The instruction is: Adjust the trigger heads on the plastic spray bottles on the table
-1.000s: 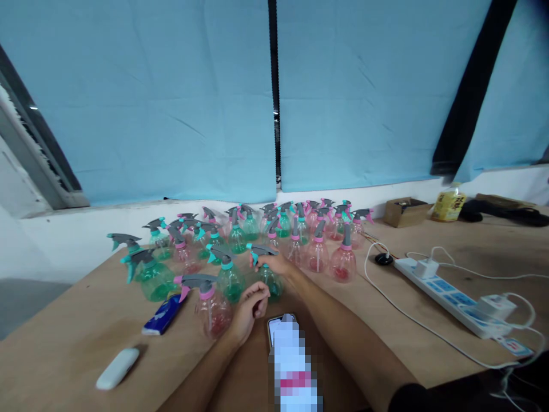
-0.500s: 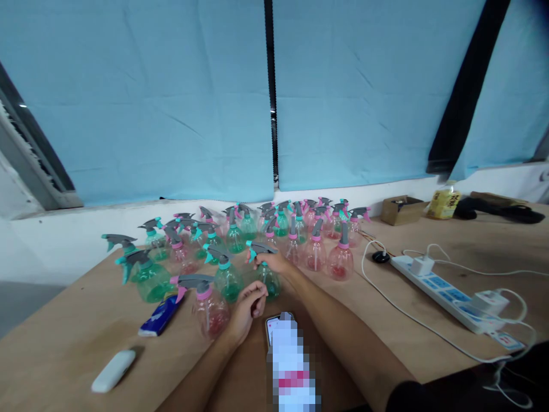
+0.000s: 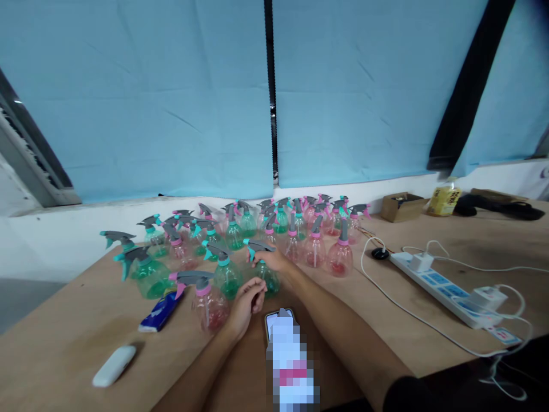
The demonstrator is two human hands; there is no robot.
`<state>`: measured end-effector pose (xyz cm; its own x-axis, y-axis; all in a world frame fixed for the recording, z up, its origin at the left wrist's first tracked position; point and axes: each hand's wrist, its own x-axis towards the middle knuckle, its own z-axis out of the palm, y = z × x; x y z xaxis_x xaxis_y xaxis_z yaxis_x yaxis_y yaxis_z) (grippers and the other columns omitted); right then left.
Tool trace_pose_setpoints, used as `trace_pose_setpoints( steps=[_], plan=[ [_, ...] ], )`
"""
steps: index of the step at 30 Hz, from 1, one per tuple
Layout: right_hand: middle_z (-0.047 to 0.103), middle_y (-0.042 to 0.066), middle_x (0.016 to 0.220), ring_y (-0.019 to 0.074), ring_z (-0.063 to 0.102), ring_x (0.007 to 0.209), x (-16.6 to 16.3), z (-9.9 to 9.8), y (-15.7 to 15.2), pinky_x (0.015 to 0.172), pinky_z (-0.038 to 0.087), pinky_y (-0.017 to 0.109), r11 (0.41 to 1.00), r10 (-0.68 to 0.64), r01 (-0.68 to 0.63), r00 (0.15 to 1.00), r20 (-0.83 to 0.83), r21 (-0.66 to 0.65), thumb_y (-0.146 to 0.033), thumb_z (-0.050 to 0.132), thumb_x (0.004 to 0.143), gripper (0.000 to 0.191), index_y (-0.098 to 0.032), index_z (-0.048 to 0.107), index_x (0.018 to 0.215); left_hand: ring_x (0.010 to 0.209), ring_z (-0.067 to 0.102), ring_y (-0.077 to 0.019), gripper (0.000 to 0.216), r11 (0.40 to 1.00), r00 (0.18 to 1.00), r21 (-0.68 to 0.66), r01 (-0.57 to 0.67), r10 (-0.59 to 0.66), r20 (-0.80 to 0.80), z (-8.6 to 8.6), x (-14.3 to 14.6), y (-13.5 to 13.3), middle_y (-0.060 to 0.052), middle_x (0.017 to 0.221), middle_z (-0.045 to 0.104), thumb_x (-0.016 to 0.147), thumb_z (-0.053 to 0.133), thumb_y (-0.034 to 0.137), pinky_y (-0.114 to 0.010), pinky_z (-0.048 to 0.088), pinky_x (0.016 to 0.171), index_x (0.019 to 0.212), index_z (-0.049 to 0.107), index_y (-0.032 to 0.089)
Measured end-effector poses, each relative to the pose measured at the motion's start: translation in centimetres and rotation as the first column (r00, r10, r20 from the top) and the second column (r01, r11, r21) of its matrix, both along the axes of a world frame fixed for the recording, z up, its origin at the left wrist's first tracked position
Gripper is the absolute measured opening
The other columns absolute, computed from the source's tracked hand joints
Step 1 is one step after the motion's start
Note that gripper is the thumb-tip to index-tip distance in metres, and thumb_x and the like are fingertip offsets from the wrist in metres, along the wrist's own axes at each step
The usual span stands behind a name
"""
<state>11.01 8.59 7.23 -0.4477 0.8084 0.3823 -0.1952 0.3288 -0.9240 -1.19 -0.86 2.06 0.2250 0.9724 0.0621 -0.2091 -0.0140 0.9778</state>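
Observation:
A green spray bottle (image 3: 270,280) with a grey and turquoise trigger head stands at the middle of the table. My right hand (image 3: 272,260) is closed round it just below the head, fingers at the trigger. Beside its lower part, my left hand (image 3: 251,294) is curled loosely, with nothing visible in it. Left of the hands stand another green spray bottle (image 3: 227,279) and a pink spray bottle (image 3: 210,312) with a grey head. A phone (image 3: 274,317), partly blurred out, lies below the hands between my forearms.
Several more pink and green spray bottles (image 3: 315,250) crowd the table's back half. A blue packet (image 3: 159,312) and a white case (image 3: 114,366) lie left. To the right are a power strip (image 3: 441,286) with cables, a cardboard box (image 3: 402,208) and a yellow-labelled bottle (image 3: 445,198).
The whole view has shifted slightly. Both hands keep nearly the same place and grip, and the bottles stand where they were.

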Motion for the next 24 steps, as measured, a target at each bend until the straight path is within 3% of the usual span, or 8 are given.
trace_pose_setpoints(
  steps=[4,10,13,18,24],
  plan=[
    [0.063,-0.002,0.066,0.0124,0.055,0.058,0.0,0.0,-0.3,0.061,0.048,0.025,0.999,-0.016,0.016,1.0,-0.006,0.036,-0.019,0.051,0.064,0.027,-0.02,0.072,0.081,0.039,0.026,-0.0058,0.028,0.999,0.998,0.003,-0.037,0.037,-0.05,0.1,0.1,0.0,0.008,0.044,0.04,0.08,0.064,0.044,-0.02,0.014,0.041,0.077,0.061,0.017],
    [0.067,-0.001,0.086,0.011,0.056,0.062,-0.3,-1.2,0.3,0.067,0.05,0.026,0.978,-0.163,0.167,0.986,-0.041,0.126,-0.018,0.05,0.07,0.031,-0.021,0.071,0.093,0.041,0.039,-0.0073,0.037,0.994,0.992,-0.039,-0.097,0.094,-0.08,0.5,0.0,0.1,0.0,0.057,0.061,0.079,0.065,0.043,-0.02,0.019,0.041,0.099,0.069,0.013],
    [0.064,-0.001,0.079,0.0127,0.055,0.064,-0.8,-2.0,0.5,0.067,0.049,0.026,0.93,-0.305,0.31,0.951,-0.055,0.198,-0.023,0.052,0.076,0.026,-0.021,0.068,0.098,0.043,0.044,-0.0073,0.04,0.99,0.99,-0.053,-0.128,0.125,-0.057,0.5,-0.2,0.3,-0.006,0.072,0.071,0.077,0.067,0.041,-0.02,0.025,0.043,0.103,0.07,0.011],
    [0.061,0.0,0.077,0.0158,0.056,0.07,-1.5,-2.6,0.3,0.068,0.046,0.026,0.786,-0.55,0.535,0.834,-0.045,0.311,-0.035,0.055,0.084,0.027,-0.022,0.06,0.107,0.05,0.055,-0.0101,0.037,0.983,0.986,-0.088,-0.16,0.163,0.026,0.1,-0.3,0.6,-0.017,0.1,0.075,0.075,0.069,0.037,-0.023,0.036,0.048,0.099,0.07,0.009],
    [0.06,-0.001,0.075,0.016,0.055,0.069,-1.4,-2.4,0.5,0.07,0.045,0.026,0.772,-0.574,0.531,0.819,0.023,0.351,-0.038,0.052,0.088,0.022,-0.023,0.061,0.103,0.054,0.061,-0.0119,0.038,0.981,0.982,-0.092,-0.17,0.176,0.069,0.0,-0.2,0.5,-0.019,0.113,0.072,0.076,0.068,0.034,-0.024,0.04,0.05,0.104,0.07,0.009]
  ],
)
